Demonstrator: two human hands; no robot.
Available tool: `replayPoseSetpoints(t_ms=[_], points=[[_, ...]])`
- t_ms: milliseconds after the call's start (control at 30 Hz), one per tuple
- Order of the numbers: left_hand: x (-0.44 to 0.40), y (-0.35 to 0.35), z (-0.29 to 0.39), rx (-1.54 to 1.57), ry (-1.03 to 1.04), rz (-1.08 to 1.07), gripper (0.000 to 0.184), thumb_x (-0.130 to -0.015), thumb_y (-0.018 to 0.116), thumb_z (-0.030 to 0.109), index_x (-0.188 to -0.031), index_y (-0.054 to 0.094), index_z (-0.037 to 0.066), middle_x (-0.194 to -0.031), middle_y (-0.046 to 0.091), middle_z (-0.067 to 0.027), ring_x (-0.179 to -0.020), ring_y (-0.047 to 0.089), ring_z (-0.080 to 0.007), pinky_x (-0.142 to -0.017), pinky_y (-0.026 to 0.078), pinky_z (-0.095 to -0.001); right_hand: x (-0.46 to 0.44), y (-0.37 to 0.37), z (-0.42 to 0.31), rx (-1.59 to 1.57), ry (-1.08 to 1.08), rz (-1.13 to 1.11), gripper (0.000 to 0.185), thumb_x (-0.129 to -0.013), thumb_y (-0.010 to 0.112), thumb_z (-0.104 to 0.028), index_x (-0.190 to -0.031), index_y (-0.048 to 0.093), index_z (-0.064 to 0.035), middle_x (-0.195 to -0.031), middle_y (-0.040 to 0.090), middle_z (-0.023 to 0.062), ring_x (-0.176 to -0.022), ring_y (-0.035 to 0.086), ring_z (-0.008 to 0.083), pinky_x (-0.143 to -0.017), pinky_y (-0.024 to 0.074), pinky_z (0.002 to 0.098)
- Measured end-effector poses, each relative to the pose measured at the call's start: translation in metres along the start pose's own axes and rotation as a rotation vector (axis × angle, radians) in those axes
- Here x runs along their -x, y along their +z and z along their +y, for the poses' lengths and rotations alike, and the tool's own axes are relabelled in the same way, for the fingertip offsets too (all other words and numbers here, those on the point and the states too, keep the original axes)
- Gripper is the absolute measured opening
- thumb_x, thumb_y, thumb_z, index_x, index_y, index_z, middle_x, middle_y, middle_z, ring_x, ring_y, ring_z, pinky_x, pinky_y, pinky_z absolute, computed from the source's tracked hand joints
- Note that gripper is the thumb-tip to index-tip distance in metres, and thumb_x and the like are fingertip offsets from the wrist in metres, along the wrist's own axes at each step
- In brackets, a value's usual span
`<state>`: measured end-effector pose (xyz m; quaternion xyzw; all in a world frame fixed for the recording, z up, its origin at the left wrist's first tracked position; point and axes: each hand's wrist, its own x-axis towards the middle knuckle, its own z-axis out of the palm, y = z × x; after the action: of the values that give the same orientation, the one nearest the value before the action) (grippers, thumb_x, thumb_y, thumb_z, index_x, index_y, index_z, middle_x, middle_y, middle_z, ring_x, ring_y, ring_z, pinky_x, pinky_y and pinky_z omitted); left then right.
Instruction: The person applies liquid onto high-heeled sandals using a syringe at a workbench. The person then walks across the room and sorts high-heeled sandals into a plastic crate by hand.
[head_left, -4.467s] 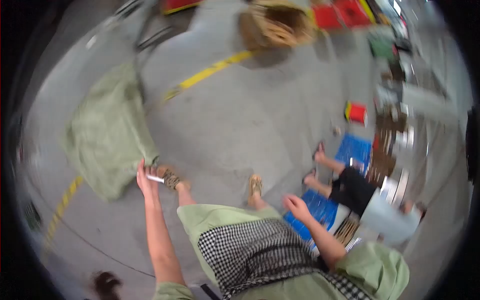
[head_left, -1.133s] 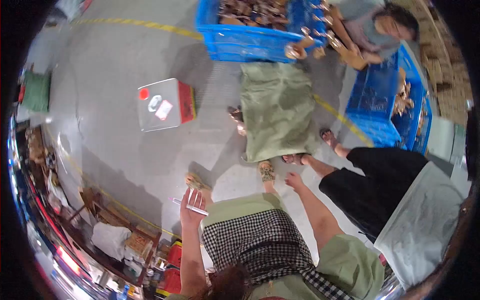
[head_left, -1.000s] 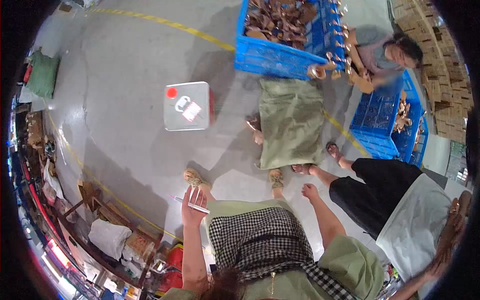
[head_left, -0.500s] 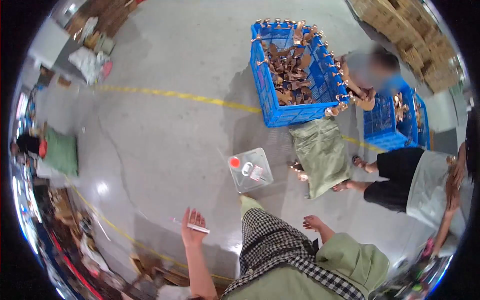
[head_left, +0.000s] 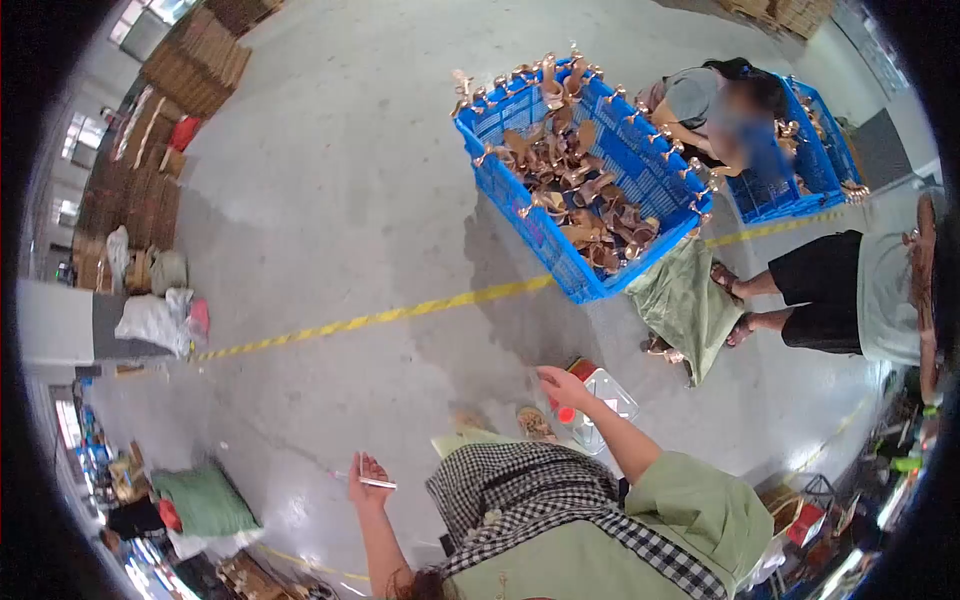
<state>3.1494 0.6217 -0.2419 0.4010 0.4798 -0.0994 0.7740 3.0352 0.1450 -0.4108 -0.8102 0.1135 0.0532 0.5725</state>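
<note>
My left hand [head_left: 370, 478] is palm up with its fingers curled round a slim white pen-like stick [head_left: 378, 484], held out over the floor. My right hand [head_left: 565, 386] reaches forward with its fingers extended and looks free of any object. Below it on the floor is a clear plastic container [head_left: 622, 402], partly hidden by my forearm, with a round red piece [head_left: 566, 415] showing. Beyond stands a large blue crate [head_left: 590, 285] of brown sandals [head_left: 575, 175] with shiny copper-coloured heels. More sandals hang along its rim.
A crouching person [head_left: 690, 110] is beside the crate, near more blue crates [head_left: 765, 200]. Another person in black shorts [head_left: 822, 290] stands at the right by a green sack [head_left: 685, 315]. A yellow floor line [head_left: 400, 312] crosses ahead. Stacked cardboard [head_left: 195, 70] lies far left.
My view has turned to the right. My right hand has swung forward from my side to above the plastic container. My left hand still holds the white stick.
</note>
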Motion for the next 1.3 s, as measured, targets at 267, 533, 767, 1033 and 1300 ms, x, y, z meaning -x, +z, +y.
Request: replayPoseSetpoints(t_ms=[267, 533, 767, 1033, 1300], points=[[-0.213, 0.317, 0.102, -0.521, 0.003, -0.325, 0.023, -0.089, 0.068, 0.030, -0.104, 0.064, 0.012, -0.076, 0.058, 0.0020, -0.061, 0.053, -0.0075, -0.045, 0.037, -0.0213, -0.191, -0.032, -0.041, -0.566, 0.552, 0.548, 0.043, -0.094, 0.058, -0.020, -0.132, 0.049, -0.0027, -0.101, 0.062, 0.0079, -0.088, 0.063, 0.0142, -0.068, 0.0535, 0.0274], [-0.244, 0.691, 0.008, -0.935, -0.105, -0.847, 0.031, -0.092, 0.063, 0.026, -0.119, 0.062, 0.010, -0.076, 0.056, 0.0003, -0.051, 0.045, -0.0076, -0.041, 0.031, -0.0205, -0.323, -0.096, -0.031, -0.592, 0.587, 0.823, 0.041, -0.095, 0.057, -0.019, -0.132, 0.050, -0.0012, -0.108, 0.063, 0.0097, -0.092, 0.063, 0.0157, -0.076, 0.0530, 0.0285], [-0.380, 0.865, -0.082, -1.026, -0.109, -0.769, 0.034, -0.094, 0.060, 0.030, -0.124, 0.059, 0.013, -0.072, 0.058, 0.0002, -0.059, 0.050, -0.0083, -0.043, 0.034, -0.0237, -0.463, -0.173, 0.023, 0.239, 0.608, 1.017, 0.054, -0.084, 0.067, -0.027, -0.132, 0.050, -0.0087, -0.128, 0.052, 0.0196, -0.123, 0.047, 0.0376, -0.103, 0.0384, 0.0473], [-0.452, 0.990, -0.139, -1.320, -0.020, -0.821, 0.057, -0.095, 0.057, 0.037, -0.145, 0.038, 0.019, -0.137, 0.049, -0.0066, -0.120, 0.051, -0.0189, -0.090, 0.048, -0.0391, -0.516, -0.177, 0.077, 0.246, 0.944, 0.635, 0.069, -0.084, 0.063, -0.049, -0.143, 0.040, -0.0214, -0.145, 0.036, 0.0193, -0.129, 0.039, 0.0444, -0.104, 0.0381, 0.0511], [-0.450, 1.085, -0.201, -1.591, -0.477, -0.777, 0.068, -0.094, 0.051, 0.054, -0.151, 0.019, 0.035, -0.147, 0.038, -0.0023, -0.120, 0.051, -0.0277, -0.091, 0.046, -0.0543, -0.574, -0.177, 0.040, 0.237, 1.404, 0.433, 0.055, -0.086, 0.064, -0.037, -0.137, 0.046, -0.0260, -0.143, 0.041, 0.0110, -0.130, 0.043, 0.0298, -0.104, 0.0348, 0.0540]])
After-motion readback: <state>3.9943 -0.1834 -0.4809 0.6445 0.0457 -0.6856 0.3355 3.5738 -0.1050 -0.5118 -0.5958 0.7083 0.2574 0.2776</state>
